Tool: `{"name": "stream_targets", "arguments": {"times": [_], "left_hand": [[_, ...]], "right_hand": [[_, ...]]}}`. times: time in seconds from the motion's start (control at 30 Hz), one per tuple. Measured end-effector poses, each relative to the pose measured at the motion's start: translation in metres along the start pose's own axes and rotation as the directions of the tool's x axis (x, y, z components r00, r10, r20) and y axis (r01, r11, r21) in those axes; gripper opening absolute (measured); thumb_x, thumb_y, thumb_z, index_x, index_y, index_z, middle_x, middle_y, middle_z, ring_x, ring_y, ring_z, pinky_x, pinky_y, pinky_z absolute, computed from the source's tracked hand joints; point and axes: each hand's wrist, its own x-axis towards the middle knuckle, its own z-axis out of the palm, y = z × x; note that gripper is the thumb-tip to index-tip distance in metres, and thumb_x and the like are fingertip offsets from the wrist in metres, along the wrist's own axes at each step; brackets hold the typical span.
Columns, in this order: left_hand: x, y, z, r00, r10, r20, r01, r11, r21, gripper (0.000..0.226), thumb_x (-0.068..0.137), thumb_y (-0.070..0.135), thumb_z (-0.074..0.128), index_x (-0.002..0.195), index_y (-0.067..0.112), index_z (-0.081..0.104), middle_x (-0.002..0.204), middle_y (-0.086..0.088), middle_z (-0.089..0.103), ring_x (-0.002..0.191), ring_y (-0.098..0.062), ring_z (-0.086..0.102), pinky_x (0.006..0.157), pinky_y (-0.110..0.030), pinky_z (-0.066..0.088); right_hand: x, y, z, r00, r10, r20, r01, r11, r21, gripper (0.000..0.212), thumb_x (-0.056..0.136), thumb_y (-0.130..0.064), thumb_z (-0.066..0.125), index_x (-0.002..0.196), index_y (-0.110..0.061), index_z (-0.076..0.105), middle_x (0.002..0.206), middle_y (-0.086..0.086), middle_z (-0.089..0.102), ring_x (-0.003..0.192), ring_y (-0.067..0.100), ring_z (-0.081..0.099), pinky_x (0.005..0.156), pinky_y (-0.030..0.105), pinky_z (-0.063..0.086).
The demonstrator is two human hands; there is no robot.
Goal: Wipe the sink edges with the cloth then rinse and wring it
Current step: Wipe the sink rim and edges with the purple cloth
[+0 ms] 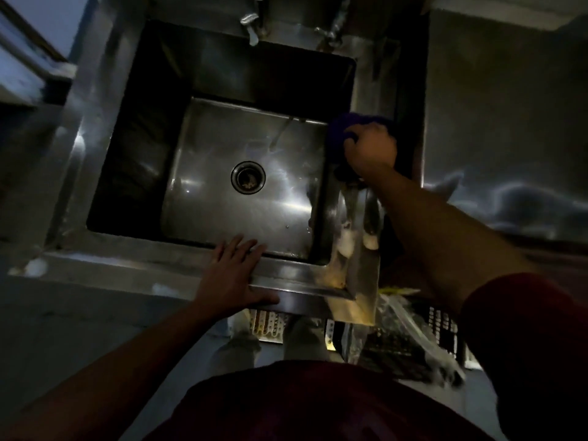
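1. Right hand (370, 148) at 3 o'clock of the sink (105, 100), fingers bunched on the blue cloth (342, 132), pressing it to the right rim.
2. Left hand (234, 275) flat, fingers spread, bracing on the front edge at 6 o'clock.
3. Cloth looks soft, light, prob damp and floppy; best gripped wadded in the palm.
4. Steel rim likely slick.
5. No readable labels or writing; too dark and blurry.

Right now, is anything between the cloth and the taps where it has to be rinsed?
Nothing visible. The right hand grips the cloth on the sink's right edge; that edge runs bare to the taps.
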Motion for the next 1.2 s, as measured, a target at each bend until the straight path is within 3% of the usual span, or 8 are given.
{"name": "stream_targets", "arguments": {"times": [0.23,0.43,0.63,0.77,0.9,1.03,1.2], "left_hand": [[-0.003,-0.003,0.006,0.999,0.039,0.028,-0.039,0.999,0.010,0.114,0.068,0.096,0.037,0.154,0.020,0.029,0.159,-0.008,0.033,0.150,-0.031,0.017,0.123,-0.056,0.005],[-0.004,-0.004,0.004,0.998,0.058,0.020,-0.058,0.998,0.022,0.118,0.066,0.097,0.029,0.154,0.018,0.029,0.157,-0.009,0.036,0.148,-0.030,0.024,0.122,-0.056,0.009],[-0.003,-0.003,0.007,0.998,0.069,0.006,-0.070,0.996,0.061,0.115,0.068,0.096,0.030,0.152,0.016,0.031,0.154,-0.011,0.039,0.146,-0.031,0.028,0.120,-0.057,0.013],[-0.003,-0.003,0.007,0.999,0.035,0.029,-0.036,0.998,0.055,0.117,0.066,0.096,0.029,0.153,0.019,0.027,0.156,-0.009,0.036,0.147,-0.029,0.025,0.121,-0.055,0.011],[0.000,-0.006,0.003,0.997,0.048,0.064,-0.051,0.998,0.038,0.118,0.065,0.095,0.034,0.155,0.019,0.023,0.161,-0.009,0.027,0.150,-0.028,0.019,0.122,-0.053,0.009],[-0.006,-0.027,0.000,0.990,0.104,0.091,-0.110,0.992,0.062,0.126,0.061,0.101,0.027,0.157,0.020,0.018,0.165,-0.009,0.019,0.153,-0.029,0.009,0.123,-0.053,0.005],[-0.009,-0.035,0.006,0.989,0.110,0.094,-0.121,0.986,0.112,0.122,0.066,0.100,0.020,0.158,0.020,0.017,0.164,-0.008,0.020,0.153,-0.028,0.011,0.123,-0.049,0.005]], "right_hand": [[-0.139,-0.006,0.055,1.000,0.011,0.004,-0.011,0.999,0.030,0.042,0.093,-0.032,0.050,0.135,-0.027,0.056,0.153,0.004,0.043,0.143,0.023,0.033,0.120,0.049,0.014],[-0.232,0.003,0.085,0.993,0.025,-0.116,-0.021,0.999,0.039,0.044,0.081,-0.040,0.055,0.123,-0.029,0.066,0.140,0.002,0.058,0.130,0.027,0.048,0.112,0.048,0.024],[-0.265,-0.017,0.102,0.977,0.168,-0.132,-0.149,0.978,0.145,0.043,0.079,-0.037,0.057,0.121,-0.029,0.067,0.131,0.001,0.063,0.121,0.030,0.050,0.104,0.049,0.036],[-0.272,-0.036,0.106,0.990,0.090,-0.106,-0.070,0.981,0.182,0.041,0.082,-0.036,0.059,0.122,-0.029,0.066,0.123,0.003,0.065,0.116,0.031,0.051,0.095,0.045,0.041],[-0.264,-0.018,0.078,0.988,0.080,-0.131,-0.024,0.922,0.386,0.039,0.086,-0.032,0.063,0.124,-0.029,0.064,0.121,0.000,0.067,0.116,0.021,0.054,0.097,0.040,0.046],[-0.240,0.020,0.051,0.957,-0.023,-0.291,0.110,0.952,0.286,0.043,0.087,-0.034,0.057,0.129,-0.027,0.060,0.127,0.000,0.064,0.122,0.021,0.051,0.104,0.041,0.042],[-0.242,0.050,0.091,0.956,-0.186,-0.225,0.197,0.980,0.027,0.049,0.091,-0.039,0.054,0.137,-0.022,0.055,0.148,0.011,0.049,0.145,0.035,0.031,0.119,0.054,0.022]]}}
